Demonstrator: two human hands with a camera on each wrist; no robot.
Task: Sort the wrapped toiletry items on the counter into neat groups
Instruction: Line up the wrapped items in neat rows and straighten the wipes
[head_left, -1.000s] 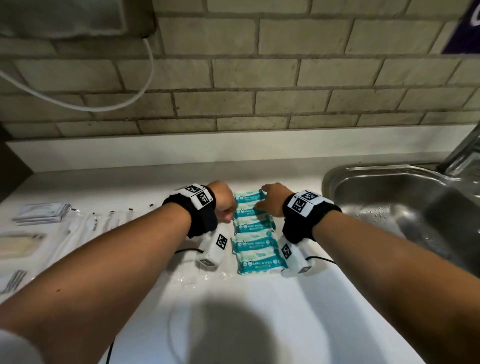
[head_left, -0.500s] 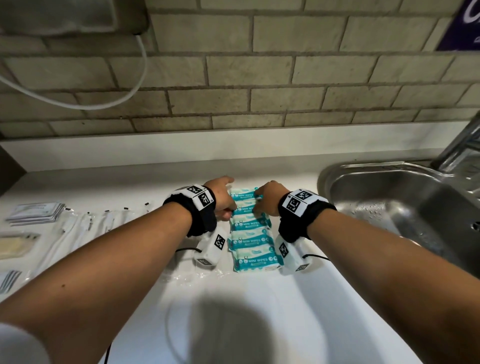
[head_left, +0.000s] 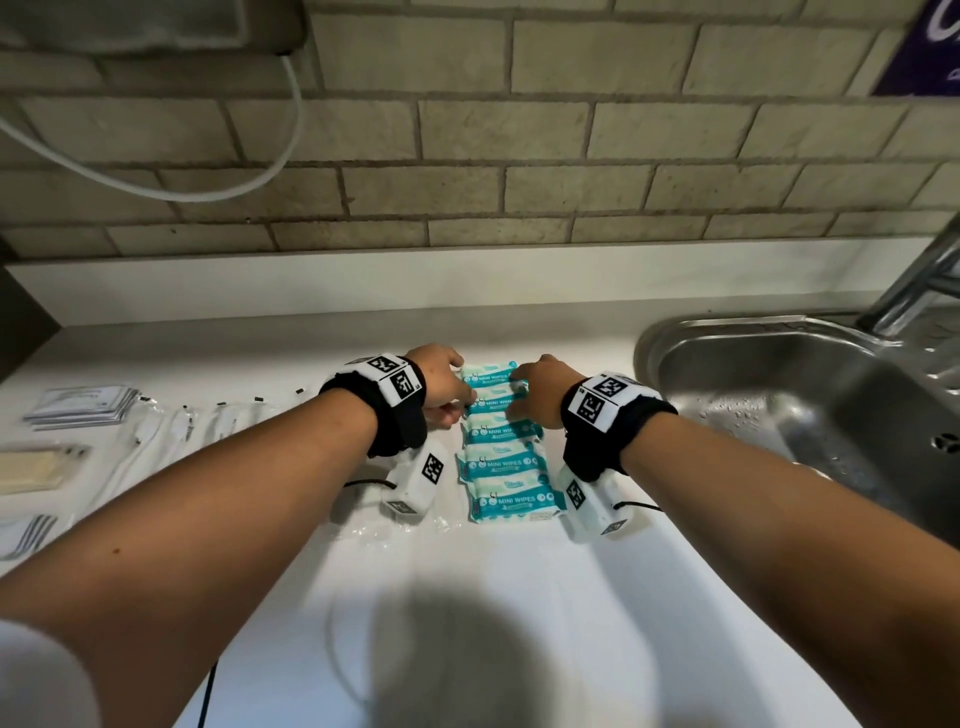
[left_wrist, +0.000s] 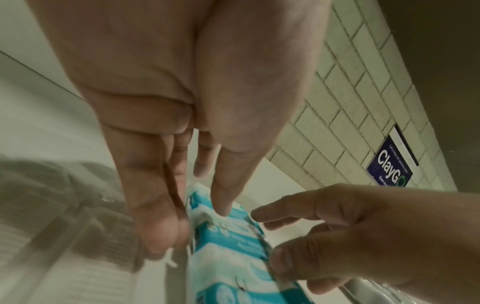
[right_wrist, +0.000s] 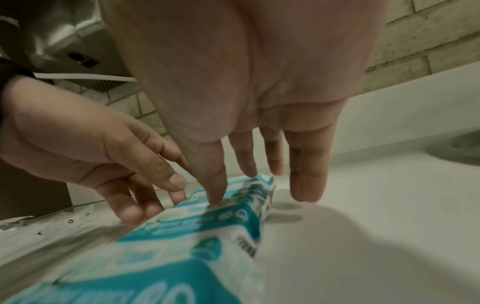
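A column of teal-and-white wipes packs (head_left: 506, 457) lies on the white counter (head_left: 519, 623), running from near the person toward the back wall. Compared with half a second ago, both hands sit at almost the same place at the far end of the column; only the camera framing has shifted slightly. The left hand (head_left: 441, 382) touches the left edge of the far packs, its fingers (left_wrist: 155, 207) extended. The right hand (head_left: 537, 387) touches the right edge, its fingers (right_wrist: 306, 170) straight and spread, the thumb tip on a pack. Neither hand grips anything. Clear-wrapped items (head_left: 171, 431) lie in a row to the left. A steel sink (head_left: 810, 415) is at right.
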